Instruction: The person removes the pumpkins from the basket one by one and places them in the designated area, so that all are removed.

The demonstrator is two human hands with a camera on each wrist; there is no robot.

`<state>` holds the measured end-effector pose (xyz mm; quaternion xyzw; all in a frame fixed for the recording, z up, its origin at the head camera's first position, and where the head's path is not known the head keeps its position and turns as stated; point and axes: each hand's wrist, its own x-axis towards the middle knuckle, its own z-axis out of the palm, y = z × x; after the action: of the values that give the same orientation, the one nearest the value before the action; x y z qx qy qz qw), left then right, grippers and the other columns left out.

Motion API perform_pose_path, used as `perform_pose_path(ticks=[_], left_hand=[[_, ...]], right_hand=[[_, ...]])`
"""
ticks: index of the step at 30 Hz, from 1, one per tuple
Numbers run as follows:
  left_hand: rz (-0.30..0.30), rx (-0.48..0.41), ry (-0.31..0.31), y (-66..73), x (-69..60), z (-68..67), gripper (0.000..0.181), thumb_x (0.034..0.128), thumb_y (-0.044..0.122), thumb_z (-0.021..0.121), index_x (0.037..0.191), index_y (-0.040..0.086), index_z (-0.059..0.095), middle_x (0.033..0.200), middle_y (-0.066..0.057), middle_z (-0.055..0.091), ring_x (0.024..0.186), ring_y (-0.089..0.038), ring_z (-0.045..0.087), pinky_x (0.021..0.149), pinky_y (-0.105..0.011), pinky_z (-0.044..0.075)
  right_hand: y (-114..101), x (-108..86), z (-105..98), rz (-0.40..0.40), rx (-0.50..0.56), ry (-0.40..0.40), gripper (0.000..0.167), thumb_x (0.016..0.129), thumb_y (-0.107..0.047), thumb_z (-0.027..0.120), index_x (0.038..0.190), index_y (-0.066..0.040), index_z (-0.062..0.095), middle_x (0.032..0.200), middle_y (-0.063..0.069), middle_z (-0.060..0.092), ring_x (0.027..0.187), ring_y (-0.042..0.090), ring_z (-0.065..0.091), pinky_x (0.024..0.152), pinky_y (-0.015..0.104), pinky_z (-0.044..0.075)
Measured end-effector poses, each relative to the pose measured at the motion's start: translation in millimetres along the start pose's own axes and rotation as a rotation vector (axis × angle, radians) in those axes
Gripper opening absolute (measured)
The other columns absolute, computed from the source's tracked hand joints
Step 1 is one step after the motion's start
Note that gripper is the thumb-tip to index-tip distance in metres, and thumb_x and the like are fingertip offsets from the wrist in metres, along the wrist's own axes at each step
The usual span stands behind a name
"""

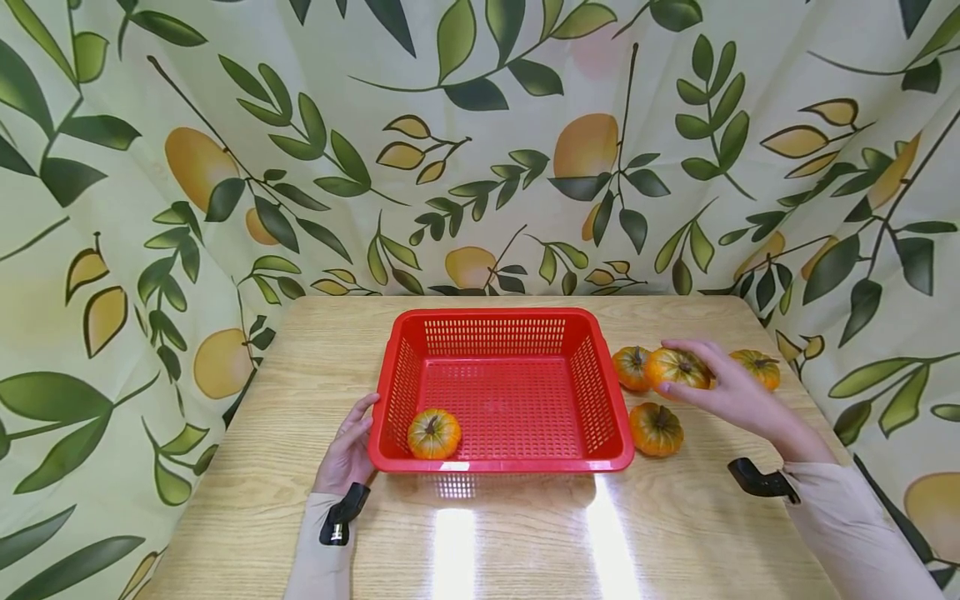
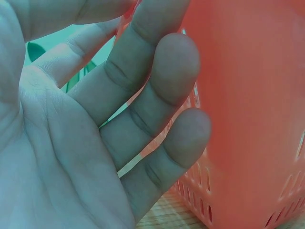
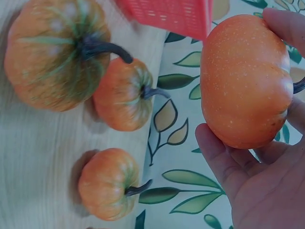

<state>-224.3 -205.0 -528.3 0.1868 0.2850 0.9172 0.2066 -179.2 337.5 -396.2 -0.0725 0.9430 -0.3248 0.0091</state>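
Observation:
My right hand (image 1: pixel 723 392) grips a small orange pumpkin (image 1: pixel 677 368) between thumb and fingers, right of the red basket (image 1: pixel 495 466). In the right wrist view this pumpkin (image 3: pixel 245 81) appears raised off the table, its dark stem partly hidden by the hand. Touching the basket's left side is my left hand (image 1: pixel 348 446), its fingers lightly bent along the outer wall in the left wrist view. Another pumpkin (image 1: pixel 434 434) lies inside the basket at the front left corner.
Three more pumpkins lie on the wooden table (image 1: pixel 300 375): one by the basket's right rim (image 1: pixel 632 367), another nearer the front (image 1: pixel 656 430), a third toward the right edge (image 1: pixel 757 369). A leaf-and-fruit patterned cloth (image 1: pixel 480 208) surrounds the table's back and sides.

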Motion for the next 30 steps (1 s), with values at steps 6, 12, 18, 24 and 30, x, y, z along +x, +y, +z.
perform_pose_path(ticks=[6, 12, 18, 24, 30], left_hand=[[0.0, -0.018, 0.018, -0.6, 0.0, -0.1, 0.043, 0.1068, 0.0, 0.031, 0.132, 0.015, 0.062, 0.12, -0.004, 0.073, 0.109, -0.017, 0.071, 0.094, -0.03, 0.058], [0.003, -0.012, -0.002, -0.8, 0.1, -1.1, 0.043, 0.1069, 0.001, 0.031, 0.134, 0.015, 0.061, 0.122, -0.004, 0.072, 0.111, -0.017, 0.07, 0.096, -0.03, 0.057], [-0.003, -0.008, -0.021, -0.3, 0.1, -1.1, 0.044, 0.1068, 0.001, 0.03, 0.135, 0.016, 0.06, 0.123, -0.003, 0.072, 0.112, -0.016, 0.069, 0.096, -0.029, 0.057], [0.002, -0.015, -0.031, -0.8, 0.2, -0.4, 0.045, 0.1068, 0.001, 0.028, 0.135, 0.015, 0.06, 0.123, -0.004, 0.072, 0.112, -0.017, 0.069, 0.096, -0.029, 0.057], [0.002, -0.008, -0.026, -0.6, -0.5, 0.0, 0.046, 0.1065, 0.0, 0.027, 0.135, 0.015, 0.06, 0.122, -0.004, 0.072, 0.11, -0.016, 0.07, 0.095, -0.03, 0.057]], right_hand=[[8.1, -4.7, 3.0, 0.018, -0.013, 0.01, 0.066, 0.094, -0.037, 0.071, 0.149, -0.012, 0.045, 0.149, 0.025, 0.042, 0.125, 0.043, 0.047, 0.09, 0.059, 0.049], [15.3, -10.7, 5.6, 0.036, -0.002, 0.015, 0.065, 0.094, -0.037, 0.072, 0.148, -0.012, 0.047, 0.147, 0.025, 0.043, 0.123, 0.042, 0.046, 0.087, 0.054, 0.05], [19.8, -17.7, 7.3, 0.059, 0.012, 0.02, 0.067, 0.094, -0.035, 0.072, 0.15, -0.01, 0.045, 0.146, 0.026, 0.042, 0.12, 0.041, 0.046, 0.085, 0.05, 0.051], [25.8, -24.6, 10.1, 0.086, 0.041, 0.016, 0.071, 0.094, -0.036, 0.072, 0.152, -0.008, 0.041, 0.153, 0.032, 0.034, 0.134, 0.052, 0.034, 0.095, 0.078, 0.035], [34.0, -29.7, 14.0, 0.099, 0.049, 0.035, 0.07, 0.095, -0.034, 0.071, 0.152, -0.007, 0.041, 0.152, 0.033, 0.034, 0.135, 0.054, 0.032, 0.095, 0.078, 0.032]])
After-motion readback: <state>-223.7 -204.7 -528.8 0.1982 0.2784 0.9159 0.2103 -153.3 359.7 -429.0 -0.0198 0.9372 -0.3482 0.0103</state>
